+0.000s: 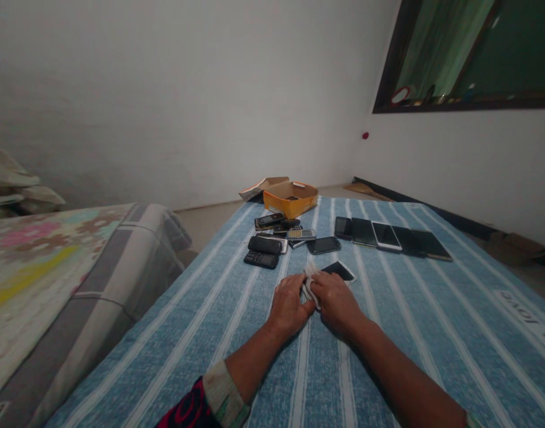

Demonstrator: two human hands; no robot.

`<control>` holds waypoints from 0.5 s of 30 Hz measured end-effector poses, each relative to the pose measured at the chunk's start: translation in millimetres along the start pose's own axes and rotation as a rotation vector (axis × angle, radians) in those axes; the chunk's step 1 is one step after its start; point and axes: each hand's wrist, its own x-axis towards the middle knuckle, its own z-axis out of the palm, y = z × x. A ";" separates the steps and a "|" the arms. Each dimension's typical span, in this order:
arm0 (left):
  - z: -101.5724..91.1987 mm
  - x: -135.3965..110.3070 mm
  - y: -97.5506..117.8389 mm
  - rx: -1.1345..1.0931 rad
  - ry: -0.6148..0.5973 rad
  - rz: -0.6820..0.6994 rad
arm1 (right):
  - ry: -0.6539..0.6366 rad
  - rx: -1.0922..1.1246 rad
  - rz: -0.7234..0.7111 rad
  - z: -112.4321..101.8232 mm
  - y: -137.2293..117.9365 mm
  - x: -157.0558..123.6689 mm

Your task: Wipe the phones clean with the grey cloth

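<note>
My left hand (289, 306) and my right hand (335, 299) rest close together on a blue striped sheet (388, 333). Both have curled fingers closed on a small white cloth (309, 284) bunched between them. Just beyond my right hand lies a dark smartphone with a white border (341, 271), flat on the sheet. The cloth touches or overlaps its near edge. My fingertips are partly hidden by the cloth.
A cluster of several old keypad phones (272, 238) lies ahead to the left. A row of several smartphones (391, 236) lies ahead to the right. An open yellow cardboard box (290, 199) stands at the far edge. A folded mattress (53, 285) sits at left.
</note>
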 end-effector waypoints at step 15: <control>-3.1 0.3 3.5 0.032 0.005 -0.017 | -0.036 -0.067 0.096 -2.4 -0.1 7.6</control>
